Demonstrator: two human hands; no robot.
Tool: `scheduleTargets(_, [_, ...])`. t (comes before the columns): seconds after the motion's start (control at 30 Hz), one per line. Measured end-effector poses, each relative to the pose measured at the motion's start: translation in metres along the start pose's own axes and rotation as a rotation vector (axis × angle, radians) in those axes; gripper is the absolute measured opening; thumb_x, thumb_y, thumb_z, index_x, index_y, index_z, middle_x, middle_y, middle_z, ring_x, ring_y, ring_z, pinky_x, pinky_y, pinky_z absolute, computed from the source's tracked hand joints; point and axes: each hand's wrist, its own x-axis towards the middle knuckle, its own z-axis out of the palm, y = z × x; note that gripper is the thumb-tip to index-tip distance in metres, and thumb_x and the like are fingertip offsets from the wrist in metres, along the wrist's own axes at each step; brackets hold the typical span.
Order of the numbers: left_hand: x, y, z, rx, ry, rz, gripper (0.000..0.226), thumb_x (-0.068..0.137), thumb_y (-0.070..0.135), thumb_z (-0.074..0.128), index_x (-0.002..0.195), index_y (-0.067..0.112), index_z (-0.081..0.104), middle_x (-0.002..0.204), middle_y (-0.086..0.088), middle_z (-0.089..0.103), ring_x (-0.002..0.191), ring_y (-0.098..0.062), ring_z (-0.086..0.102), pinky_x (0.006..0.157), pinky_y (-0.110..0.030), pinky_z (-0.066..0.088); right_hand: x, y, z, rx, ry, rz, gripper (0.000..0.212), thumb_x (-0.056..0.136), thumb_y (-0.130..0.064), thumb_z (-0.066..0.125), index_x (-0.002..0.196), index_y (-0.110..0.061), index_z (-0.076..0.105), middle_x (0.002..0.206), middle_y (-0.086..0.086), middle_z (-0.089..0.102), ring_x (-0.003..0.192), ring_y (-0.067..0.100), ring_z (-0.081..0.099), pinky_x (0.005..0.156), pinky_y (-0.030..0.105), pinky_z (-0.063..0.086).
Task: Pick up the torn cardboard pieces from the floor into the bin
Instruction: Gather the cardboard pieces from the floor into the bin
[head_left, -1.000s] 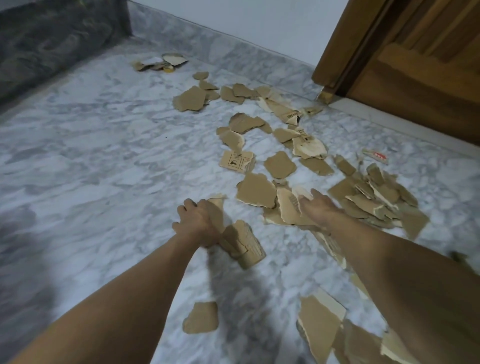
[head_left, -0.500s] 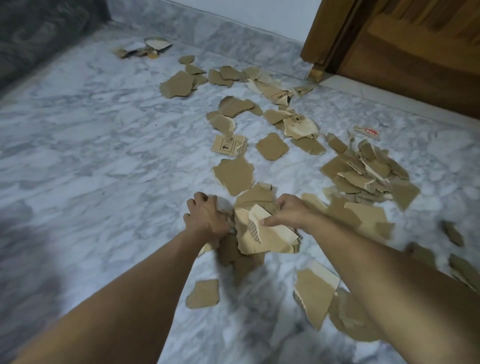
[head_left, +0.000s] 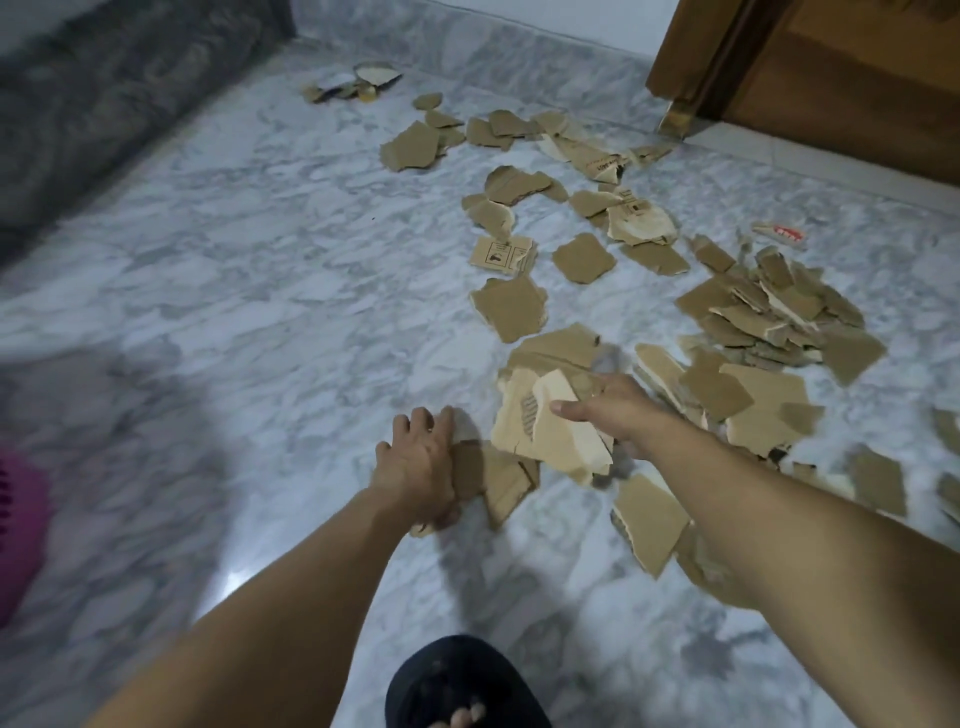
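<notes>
Up comes the right hand (head_left: 605, 415), fingers clutching pale cardboard pieces (head_left: 550, 431); left hand (head_left: 423, 467) grips brown scraps (head_left: 496, 480), bin-bound.

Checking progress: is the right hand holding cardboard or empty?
Holding. The right hand grips a stack of pale torn cardboard pieces, thumb over the top.

A room in a home: grey-veined marble floor (head_left: 218, 270) with matching skirting (head_left: 467, 47), a white wall above it, a varnished wooden door (head_left: 852, 78) and a slippered foot (head_left: 462, 686)
</notes>
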Motion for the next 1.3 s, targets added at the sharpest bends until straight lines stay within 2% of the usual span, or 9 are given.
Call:
scheduleTargets(0.17, [-0.014, -0.007, 0.006, -0.119, 0.017, -0.152, 0.075, 0.063, 0.043, 0.075, 0.121, 0.014, 0.038, 0.118, -0.008, 0.040, 0.109, -0.027, 0.038, 0.084, -0.040, 0.048, -0.018, 0.004, 0.002, 0.156, -0.082, 0.085, 0.037, 0.078, -0.018, 0.082, 0.109, -0.003, 0.068, 0.102, 0.014, 0.075, 0.095, 0.032, 0.072, 0.088, 0.058, 0.055])
scheduleTargets(0.27, [-0.025, -0.010, 0.011, -0.208, 0.111, -0.252, 0.069, 0.065, 0.041, 0.070, 0.120, 0.012, 0.040, 0.118, -0.009, 0.042, 0.110, -0.027, 0.038, 0.083, -0.036, 0.047, -0.031, 0.012, 0.022, 0.039, -0.209, 0.016, 0.048, 0.071, -0.022, 0.087, 0.114, -0.011, 0.069, 0.107, 0.005, 0.075, 0.104, 0.025, 0.070, 0.098, 0.048, 0.052])
scheduleTargets(0.37, [-0.039, -0.011, 0.020, -0.195, 0.216, -0.285, 0.068, 0.072, 0.042, 0.066, 0.124, 0.009, 0.038, 0.121, -0.009, 0.041, 0.110, -0.028, 0.040, 0.081, -0.036, 0.044, -0.040, 0.020, 0.046, -0.132, -0.204, -0.079, 0.040, 0.075, -0.015, 0.084, 0.112, -0.015, 0.070, 0.108, 0.003, 0.073, 0.104, 0.020, 0.069, 0.084, 0.029, 0.056])
scheduleTargets(0.53, [-0.066, -0.012, 0.019, -0.077, 0.260, -0.131, 0.042, 0.086, 0.027, 0.052, 0.122, 0.007, 0.048, 0.123, -0.015, 0.044, 0.111, -0.033, 0.043, 0.089, -0.038, 0.042, -0.046, 0.019, 0.070, -0.500, -0.106, -0.144, 0.086, 0.050, -0.041, 0.092, 0.127, -0.021, 0.058, 0.132, 0.004, 0.042, 0.122, 0.021, 0.047, 0.101, 0.032, 0.046])
scheduleTargets(0.67, [-0.074, -0.018, 0.013, 0.158, 0.148, 0.066, 0.029, 0.089, 0.029, 0.043, 0.106, 0.012, 0.058, 0.113, -0.011, 0.054, 0.107, -0.030, 0.044, 0.095, -0.038, 0.037, -0.036, 0.020, 0.077, -0.481, -0.150, -0.104, 0.107, 0.028, -0.053, 0.090, 0.125, -0.027, 0.054, 0.121, -0.006, 0.062, 0.111, 0.015, 0.062, 0.092, 0.036, 0.055])
scheduleTargets(0.8, [-0.062, -0.035, 0.019, 0.482, 0.079, 0.191, 0.031, 0.089, 0.020, 0.037, 0.110, 0.008, 0.058, 0.106, -0.013, 0.059, 0.098, -0.031, 0.049, 0.085, -0.041, 0.034, -0.041, 0.014, 0.074, -0.298, -0.152, -0.051, 0.089, 0.040, -0.032, 0.095, 0.119, -0.019, 0.055, 0.111, -0.004, 0.067, 0.103, 0.017, 0.065, 0.091, 0.036, 0.055])
scheduleTargets(0.97, [-0.066, -0.039, 0.025, 0.690, 0.031, 0.249, 0.049, 0.093, 0.011, 0.041, 0.137, -0.009, 0.032, 0.136, -0.027, 0.041, 0.128, -0.040, 0.040, 0.102, -0.042, 0.033, -0.039, 0.011, 0.066, -0.112, -0.103, -0.058, 0.063, 0.056, -0.016, 0.094, 0.110, -0.013, 0.062, 0.106, 0.000, 0.069, 0.087, 0.011, 0.064, 0.066, 0.024, 0.050])
scheduleTargets(1.2, [-0.062, -0.045, -0.012, 0.203, 0.093, 0.000, 0.038, 0.086, -0.001, 0.049, 0.124, 0.006, 0.047, 0.113, -0.012, 0.064, 0.104, -0.027, 0.060, 0.079, -0.030, 0.044, -0.049, -0.020, 0.058, -0.022, -0.122, -0.043, 0.032, 0.066, -0.010, 0.089, 0.086, -0.013, 0.065, 0.082, 0.002, 0.072, 0.067, 0.014, 0.069, 0.048, 0.021, 0.050])
scheduleTargets(1.3, [-0.068, -0.048, -0.047, 0.193, 0.175, -0.045, 0.041, 0.086, 0.000, 0.049, 0.125, 0.009, 0.047, 0.108, -0.011, 0.065, 0.097, -0.029, 0.063, 0.072, -0.032, 0.043, -0.060, -0.053, 0.061, -0.005, -0.141, -0.049, 0.042, 0.063, -0.010, 0.091, 0.098, -0.004, 0.068, 0.085, 0.009, 0.075, 0.065, 0.019, 0.072, 0.051, 0.025, 0.055])
